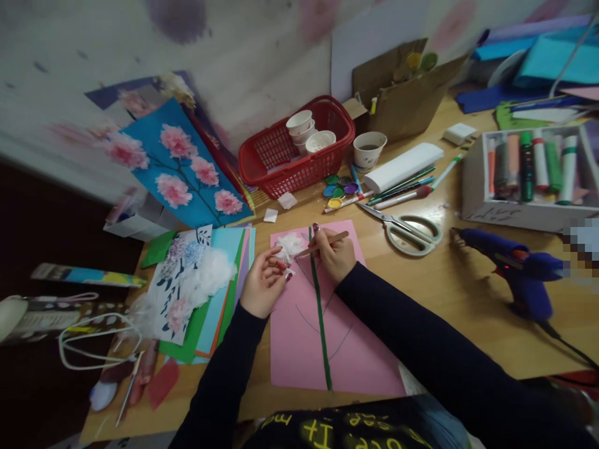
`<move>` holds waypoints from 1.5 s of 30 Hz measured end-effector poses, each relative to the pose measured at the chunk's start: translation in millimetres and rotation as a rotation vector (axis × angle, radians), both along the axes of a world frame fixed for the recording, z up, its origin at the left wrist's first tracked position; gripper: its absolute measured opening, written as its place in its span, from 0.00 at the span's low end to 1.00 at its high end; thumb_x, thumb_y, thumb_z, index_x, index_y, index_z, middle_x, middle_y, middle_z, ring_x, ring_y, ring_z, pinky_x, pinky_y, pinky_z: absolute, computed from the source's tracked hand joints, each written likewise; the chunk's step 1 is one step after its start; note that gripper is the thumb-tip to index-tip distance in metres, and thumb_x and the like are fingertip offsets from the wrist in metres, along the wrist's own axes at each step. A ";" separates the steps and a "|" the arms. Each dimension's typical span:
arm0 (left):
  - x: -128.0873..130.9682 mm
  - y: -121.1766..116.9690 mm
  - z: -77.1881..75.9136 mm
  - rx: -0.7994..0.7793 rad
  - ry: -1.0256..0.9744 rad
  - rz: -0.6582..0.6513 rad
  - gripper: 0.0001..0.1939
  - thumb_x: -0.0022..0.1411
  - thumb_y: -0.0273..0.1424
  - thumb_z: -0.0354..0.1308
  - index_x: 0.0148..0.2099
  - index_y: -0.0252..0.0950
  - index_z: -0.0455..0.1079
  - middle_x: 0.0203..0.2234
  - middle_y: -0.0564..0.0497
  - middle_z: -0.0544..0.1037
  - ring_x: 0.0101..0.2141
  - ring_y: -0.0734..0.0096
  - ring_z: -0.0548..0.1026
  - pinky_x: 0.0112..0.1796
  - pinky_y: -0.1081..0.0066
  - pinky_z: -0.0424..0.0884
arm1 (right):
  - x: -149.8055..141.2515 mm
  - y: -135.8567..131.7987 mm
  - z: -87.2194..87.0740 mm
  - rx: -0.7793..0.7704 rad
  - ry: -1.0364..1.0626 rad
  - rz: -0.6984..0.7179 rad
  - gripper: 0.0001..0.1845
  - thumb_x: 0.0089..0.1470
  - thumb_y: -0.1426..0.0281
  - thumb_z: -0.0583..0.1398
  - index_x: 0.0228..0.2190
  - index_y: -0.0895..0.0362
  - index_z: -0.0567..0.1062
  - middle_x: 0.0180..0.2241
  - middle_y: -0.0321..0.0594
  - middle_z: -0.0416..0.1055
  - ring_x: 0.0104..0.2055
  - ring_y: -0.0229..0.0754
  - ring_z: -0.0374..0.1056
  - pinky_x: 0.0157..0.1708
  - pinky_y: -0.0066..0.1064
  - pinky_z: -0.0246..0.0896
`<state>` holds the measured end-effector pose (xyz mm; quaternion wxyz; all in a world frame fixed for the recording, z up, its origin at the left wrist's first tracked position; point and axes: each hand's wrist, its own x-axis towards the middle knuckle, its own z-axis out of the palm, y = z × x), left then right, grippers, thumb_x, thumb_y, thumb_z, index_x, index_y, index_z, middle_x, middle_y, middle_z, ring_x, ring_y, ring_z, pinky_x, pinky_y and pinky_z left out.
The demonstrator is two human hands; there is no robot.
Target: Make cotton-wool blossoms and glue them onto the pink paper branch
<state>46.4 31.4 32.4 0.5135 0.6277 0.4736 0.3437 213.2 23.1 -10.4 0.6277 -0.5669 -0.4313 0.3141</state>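
A pink sheet [299,349] lies on the desk, with a dark green stem [321,312] down its middle and thin pencilled curves branching off. Near its top left sits a fluffy white tissue flower [289,244]. My right hand [334,252] grips a thin brown stick [339,237], its tip at the flower's lower edge. Just left of the flower is my left hand [266,284], fingers curled, pinching what looks like a small white piece of tissue [291,272] by the thumb. Whether the left fingers touch the flower I cannot tell.
Scissors [407,234] and a blue glue gun [519,262] lie to the right, near a box of markers [528,206]. A red basket [299,168] and a paper cup [369,149] stand behind. Coloured paper [224,249] with white fluff [210,274] is at the left, below a blue flower picture [154,156].
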 end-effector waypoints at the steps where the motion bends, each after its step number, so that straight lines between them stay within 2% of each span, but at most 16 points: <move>1: 2.4 1.6 -1.9 0.007 0.035 0.015 0.27 0.45 0.26 0.63 0.49 0.35 0.62 0.28 0.56 0.70 0.30 0.76 0.73 0.33 0.75 0.71 | 0.3 0.5 -0.5 -0.007 -0.008 0.001 0.24 0.59 0.56 0.50 0.20 0.57 0.70 0.13 0.33 0.65 0.16 0.34 0.62 0.18 0.24 0.55; 7: 14.5 11.9 -10.0 0.144 0.211 0.010 0.29 0.47 0.24 0.62 0.53 0.36 0.59 0.26 0.56 0.75 0.28 0.74 0.76 0.31 0.75 0.71 | 1.9 2.2 -0.8 -0.021 -0.021 -0.008 0.22 0.60 0.58 0.50 0.21 0.56 0.69 0.14 0.34 0.66 0.17 0.35 0.64 0.20 0.24 0.56; 13: 24.4 21.9 -8.3 0.384 0.475 0.052 0.27 0.50 0.21 0.60 0.53 0.36 0.60 0.28 0.54 0.78 0.27 0.74 0.76 0.28 0.77 0.68 | 3.1 1.4 2.9 -0.039 -0.057 -0.017 0.22 0.60 0.59 0.49 0.20 0.56 0.69 0.15 0.34 0.66 0.19 0.36 0.66 0.21 0.25 0.56; 19: 28.3 27.5 -6.3 0.510 0.601 0.030 0.29 0.49 0.19 0.59 0.54 0.35 0.59 0.28 0.55 0.79 0.26 0.75 0.76 0.27 0.77 0.67 | 3.4 -1.4 5.2 -0.023 -0.027 -0.049 0.23 0.60 0.60 0.49 0.19 0.56 0.69 0.14 0.33 0.65 0.18 0.35 0.64 0.23 0.25 0.57; 26: 28.5 29.5 -2.8 0.519 0.671 -0.031 0.31 0.50 0.21 0.59 0.56 0.36 0.57 0.28 0.56 0.79 0.24 0.76 0.74 0.27 0.76 0.66 | 2.9 -3.9 8.2 0.012 -0.132 0.009 0.22 0.61 0.63 0.48 0.20 0.56 0.69 0.15 0.34 0.66 0.21 0.36 0.66 0.24 0.25 0.56; 35: 27.5 30.5 -3.4 0.562 0.695 -0.103 0.31 0.51 0.20 0.57 0.58 0.37 0.55 0.29 0.54 0.79 0.28 0.71 0.76 0.30 0.73 0.67 | 1.0 -4.0 8.9 0.020 -0.202 0.027 0.22 0.61 0.60 0.47 0.20 0.55 0.68 0.17 0.34 0.67 0.21 0.35 0.64 0.23 0.24 0.53; 41: 26.0 30.7 -3.2 0.546 0.651 -0.172 0.30 0.52 0.18 0.54 0.57 0.34 0.56 0.31 0.51 0.79 0.31 0.71 0.77 0.34 0.72 0.70 | 0.9 -3.8 8.4 0.030 -0.263 0.040 0.22 0.62 0.61 0.47 0.20 0.55 0.65 0.17 0.34 0.65 0.19 0.34 0.61 0.22 0.24 0.51; 45: 18.9 28.2 -0.1 0.533 0.614 -0.171 0.29 0.52 0.18 0.52 0.56 0.35 0.57 0.33 0.50 0.79 0.33 0.71 0.77 0.34 0.73 0.70 | 0.4 -3.2 7.1 0.028 -0.296 0.031 0.21 0.62 0.62 0.47 0.20 0.55 0.66 0.16 0.34 0.64 0.19 0.35 0.61 0.23 0.24 0.51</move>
